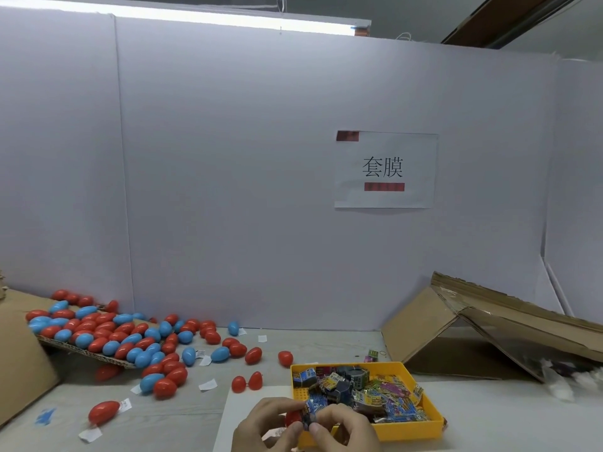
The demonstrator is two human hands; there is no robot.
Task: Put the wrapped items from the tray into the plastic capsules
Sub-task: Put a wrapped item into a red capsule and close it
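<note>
Bottom centre: a wrapped item is pinched by the right hand against a red capsule gripped in the left hand. The tray is seen heaped; much is judged left.

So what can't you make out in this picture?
All in the head view:
- the red capsule: mostly hidden by the left hand; half or whole, cannot tell.
- the wrapped item, pinched by the right hand: print too small to read.
- both hands: cut off by the bottom edge.
- the white things by the cardboard: blurred.
- the wall sign: two spots masked by red blocks.
</note>
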